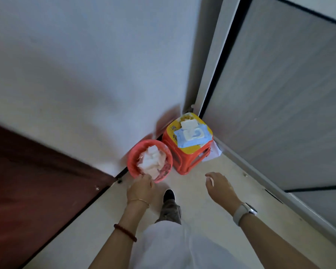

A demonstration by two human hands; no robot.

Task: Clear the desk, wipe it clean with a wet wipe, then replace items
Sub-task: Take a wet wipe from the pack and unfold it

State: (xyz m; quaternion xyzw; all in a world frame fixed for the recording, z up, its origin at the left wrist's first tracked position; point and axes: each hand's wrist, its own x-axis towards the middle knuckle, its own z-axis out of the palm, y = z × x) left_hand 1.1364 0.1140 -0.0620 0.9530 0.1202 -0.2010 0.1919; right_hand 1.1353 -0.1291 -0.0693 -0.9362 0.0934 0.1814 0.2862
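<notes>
A red waste basket [132,154] stands on the floor in the corner, full of crumpled white wipes [151,162]. My left hand [141,188] is at its near rim with the fingers pointing down into it; the back of the hand hides whether they hold anything. To the right, a blue wet-wipe pack [192,137] lies on a red and yellow plastic stool [182,158], its white lid flipped open. My right hand [218,184] hangs in the air in front of the stool, with fingers loosely curled and nothing in them.
A white wall [85,74] is ahead and a dark red door [27,181] on the left. A grey sliding panel with a black frame [279,94] closes the right side. My shoe [168,195] stands on the pale floor just behind the basket. White paper [213,152] lies behind the stool.
</notes>
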